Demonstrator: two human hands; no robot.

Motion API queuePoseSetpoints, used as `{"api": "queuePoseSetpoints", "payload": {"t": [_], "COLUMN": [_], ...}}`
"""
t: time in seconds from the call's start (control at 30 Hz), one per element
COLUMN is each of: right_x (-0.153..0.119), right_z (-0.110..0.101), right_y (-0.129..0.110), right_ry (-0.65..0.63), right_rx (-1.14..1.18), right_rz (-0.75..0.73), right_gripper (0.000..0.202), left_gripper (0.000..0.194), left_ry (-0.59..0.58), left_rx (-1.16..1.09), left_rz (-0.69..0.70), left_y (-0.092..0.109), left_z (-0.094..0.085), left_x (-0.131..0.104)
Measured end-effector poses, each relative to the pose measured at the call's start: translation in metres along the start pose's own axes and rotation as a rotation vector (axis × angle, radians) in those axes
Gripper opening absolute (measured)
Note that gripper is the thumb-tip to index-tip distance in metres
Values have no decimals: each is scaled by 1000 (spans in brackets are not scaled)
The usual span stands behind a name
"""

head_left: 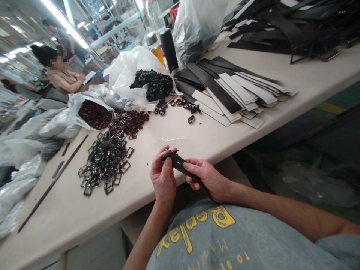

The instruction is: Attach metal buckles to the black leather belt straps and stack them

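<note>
So the pile of dark buckles (104,161) sat off to my left on the table (143,131). Next along, my left hand (163,174) had its thumb and fingers pinched on the tip of a black strap (180,163), with some small dark bit there, couldn't tell what. The strap's long axis slanted from that pinch down and rightward to my right hand (208,177), thumb and fingers clamped farther along it. So yeah, left was nearer the tip.
</note>
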State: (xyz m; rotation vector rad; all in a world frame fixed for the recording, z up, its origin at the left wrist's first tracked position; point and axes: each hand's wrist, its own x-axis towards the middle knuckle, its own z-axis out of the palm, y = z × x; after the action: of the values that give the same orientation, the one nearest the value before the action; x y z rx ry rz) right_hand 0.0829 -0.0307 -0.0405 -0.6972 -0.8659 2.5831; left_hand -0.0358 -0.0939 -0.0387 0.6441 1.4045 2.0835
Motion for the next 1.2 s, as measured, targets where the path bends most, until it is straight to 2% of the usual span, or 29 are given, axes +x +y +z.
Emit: {"api": "queuePoseSetpoints", "payload": {"t": [0.1,0.23,0.37,0.6,0.7,0.8,0.97,1.03,1.07,1.2], "right_x": [-2,-5,-6,-6,-6,-6,-9,-10,-11,-12], "right_z": [1,0,1,4,4,3,-5,-10,-12,-17], "right_y": [1,-1,0,4,1,-3,-10,-11,-11,-12], "right_ry": [-24,-77,-92,-123,-116,-69,25,55,67,103], "right_rx": [20,107,137,27,-80,-246,-567,-671,-726,-949], "right_rz": [-2,58,64,-2,-101,-235,-334,-370,-391,-526], "right_gripper": [35,33,35,34,34,35,26,22,20,16], "left_gripper": [17,24,18,5,8,18,53,62,60,30], "left_ry": [29,-38,-60,-14,-79,-159,-65,-61,-66,-71], "left_rx": [11,13,-61,22,71,68,40,64,72,78], "left_rz": [-6,-24,-54,74,84,12,-83,-132,-160,-286], "left_y": [-1,-4,-4,-1,-4,-9,-10,-9,-8,-3], "left_z": [-2,-9,-12,-8,-8,-8,-6,-9,-10,-15], "left_x": [0,-1,-4,-10,-19,-27,-21,-15,-12,-7]}}
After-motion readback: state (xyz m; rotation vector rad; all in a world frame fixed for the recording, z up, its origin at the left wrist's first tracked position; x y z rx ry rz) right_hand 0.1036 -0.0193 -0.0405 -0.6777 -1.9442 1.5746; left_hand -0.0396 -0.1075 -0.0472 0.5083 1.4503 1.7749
